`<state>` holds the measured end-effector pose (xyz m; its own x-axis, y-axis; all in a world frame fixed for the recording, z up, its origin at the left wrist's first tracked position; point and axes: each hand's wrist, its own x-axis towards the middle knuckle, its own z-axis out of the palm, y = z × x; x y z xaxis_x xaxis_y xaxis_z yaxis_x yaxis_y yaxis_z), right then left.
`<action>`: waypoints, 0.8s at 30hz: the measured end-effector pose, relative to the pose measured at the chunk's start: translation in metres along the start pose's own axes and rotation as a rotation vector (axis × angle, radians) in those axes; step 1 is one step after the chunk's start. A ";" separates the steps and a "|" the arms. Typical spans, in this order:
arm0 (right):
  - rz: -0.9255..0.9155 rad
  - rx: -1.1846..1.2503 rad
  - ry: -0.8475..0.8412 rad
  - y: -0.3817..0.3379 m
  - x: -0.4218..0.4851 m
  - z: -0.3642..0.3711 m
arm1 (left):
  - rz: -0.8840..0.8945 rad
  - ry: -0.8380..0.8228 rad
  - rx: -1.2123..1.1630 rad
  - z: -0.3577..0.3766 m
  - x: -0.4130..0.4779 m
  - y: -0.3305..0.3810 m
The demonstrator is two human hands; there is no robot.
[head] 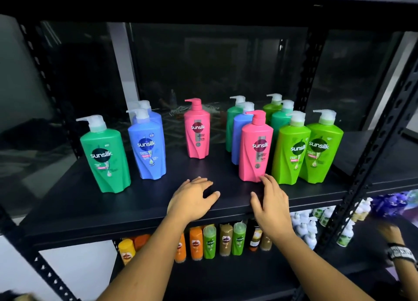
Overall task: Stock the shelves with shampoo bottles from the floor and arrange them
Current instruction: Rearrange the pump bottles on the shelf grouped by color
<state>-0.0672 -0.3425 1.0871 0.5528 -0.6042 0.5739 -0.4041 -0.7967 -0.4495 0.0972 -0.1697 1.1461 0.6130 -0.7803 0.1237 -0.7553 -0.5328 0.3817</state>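
Note:
Sunsilk pump bottles stand on a black shelf. At the left are a dark green bottle and a blue bottle with another blue one behind it. A pink bottle stands alone in the middle. On the right is a cluster: a pink bottle in front, two lime green bottles, and several green and blue ones behind. My left hand rests on the shelf with relaxed fingers, holding nothing. My right hand is open, its fingertips at the base of the front pink bottle.
A lower shelf holds small orange, green, yellow and brown bottles and white pump bottles to the right. Black perforated uprights frame the shelf. Another person's hand with a wristwatch is at the far right.

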 end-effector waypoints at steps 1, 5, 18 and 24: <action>0.018 0.042 -0.022 -0.002 0.003 -0.001 | 0.001 0.005 -0.001 0.000 0.000 0.000; 0.037 0.176 -0.027 -0.011 0.020 -0.005 | 0.009 0.022 0.008 0.002 0.002 -0.001; 0.337 0.416 0.053 -0.033 0.073 0.015 | 0.038 0.047 0.018 0.003 0.002 -0.003; 0.286 0.486 -0.080 -0.055 0.072 0.020 | 0.003 0.005 -0.037 -0.004 0.001 -0.008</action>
<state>0.0096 -0.3420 1.1396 0.5316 -0.7766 0.3381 -0.1748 -0.4912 -0.8534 0.1048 -0.1650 1.1472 0.6119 -0.7803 0.1296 -0.7482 -0.5178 0.4148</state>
